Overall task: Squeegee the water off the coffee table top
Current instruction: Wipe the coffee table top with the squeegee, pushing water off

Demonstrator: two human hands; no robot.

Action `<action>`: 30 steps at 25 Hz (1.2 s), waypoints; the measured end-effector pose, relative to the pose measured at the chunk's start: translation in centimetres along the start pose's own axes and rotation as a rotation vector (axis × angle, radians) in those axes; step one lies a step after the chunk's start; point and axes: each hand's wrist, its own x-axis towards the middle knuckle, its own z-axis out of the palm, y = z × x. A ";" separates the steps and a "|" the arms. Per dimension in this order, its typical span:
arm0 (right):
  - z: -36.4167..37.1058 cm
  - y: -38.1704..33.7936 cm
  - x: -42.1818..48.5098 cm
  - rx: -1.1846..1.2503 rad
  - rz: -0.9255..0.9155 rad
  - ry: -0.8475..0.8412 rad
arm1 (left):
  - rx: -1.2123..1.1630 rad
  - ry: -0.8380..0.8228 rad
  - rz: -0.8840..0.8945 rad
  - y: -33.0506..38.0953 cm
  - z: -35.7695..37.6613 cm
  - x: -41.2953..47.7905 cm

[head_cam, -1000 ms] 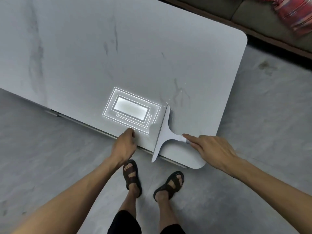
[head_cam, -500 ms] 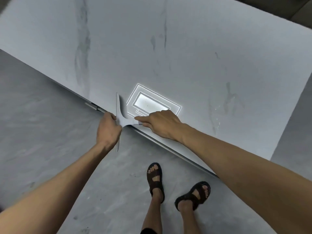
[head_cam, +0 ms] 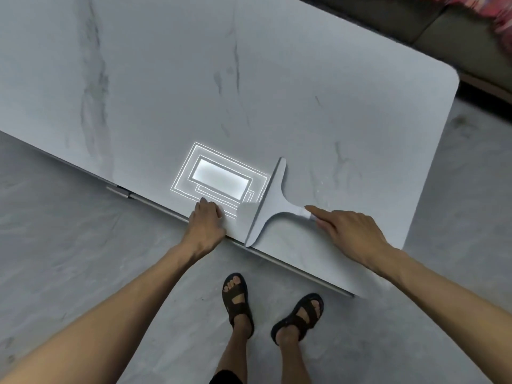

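Observation:
A pale grey squeegee [head_cam: 270, 199] lies flat on the marble-look coffee table top [head_cam: 194, 79], its blade running from the near edge inward. My right hand [head_cam: 347, 231] grips the end of its handle, index finger stretched along it. My left hand [head_cam: 206, 221] rests on the table's near edge just left of the blade, fingers curled over the rim. A few faint water droplets [head_cam: 322, 184] glint to the right of the blade.
A bright reflection of a ceiling light [head_cam: 221, 178] sits on the top left of the blade. A metal rail [head_cam: 277, 259] runs under the near edge. My sandalled feet [head_cam: 238, 303] stand on grey floor. A sofa [head_cam: 443, 31] lies beyond the far right corner.
Half a second ago the squeegee was at the near edge further left, beside my left hand; now it lies back to the right of the light reflection, with my right hand on its handle end.

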 end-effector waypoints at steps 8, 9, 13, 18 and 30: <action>-1.5 4.6 -8.2 -0.015 0.125 0.014 | 0.138 -0.112 0.076 4.0 2.5 -1.2; -1.5 4.1 -8.5 -0.005 0.092 0.010 | 0.096 -0.090 0.096 4.3 2.5 -1.5; 0.0 1.4 -8.0 -0.062 -0.114 -0.072 | -0.048 -0.044 0.120 5.8 3.2 -3.0; 1.2 4.3 -7.0 -0.120 -0.167 -0.126 | -0.012 -0.065 0.153 7.9 6.8 -4.2; -3.3 19.5 -11.9 -0.154 -0.163 -0.083 | 0.115 -0.055 0.013 15.5 13.9 -5.8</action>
